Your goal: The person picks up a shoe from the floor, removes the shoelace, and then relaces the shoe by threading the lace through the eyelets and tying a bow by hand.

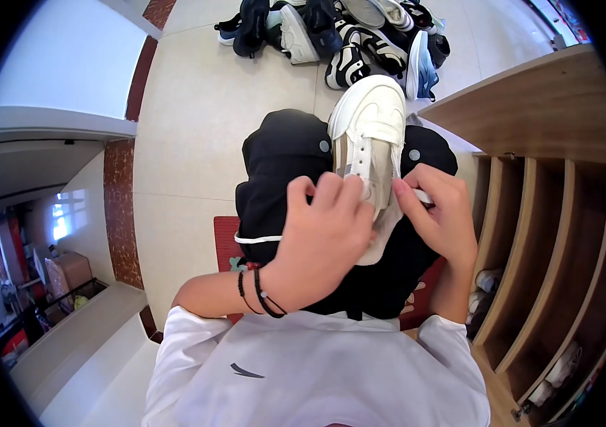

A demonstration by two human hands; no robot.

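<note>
A white shoe (pixel 369 114) rests between the knees of the black trousers (pixel 285 153), toe pointing away from me. Its eyelets show on the left side, and no lace crosses the upper part. My left hand (pixel 328 238), with dark bracelets at the wrist, is closed over the shoe's left side near the lower eyelets; its thumb and what it grips are hidden. At the shoe's right edge, my right hand (pixel 439 213) pinches a short white piece of lace (pixel 424 197) between thumb and curled fingers.
Several shoes (pixel 299 35) lie piled on the tiled floor (pixel 189 128) ahead. On the right stands a wooden shoe cabinet (pixel 530 92) with slanted compartments, some holding shoes (pixel 565 364). A red mat (pixel 226 238) lies beneath me. White panels (pixel 68 64) are at the left.
</note>
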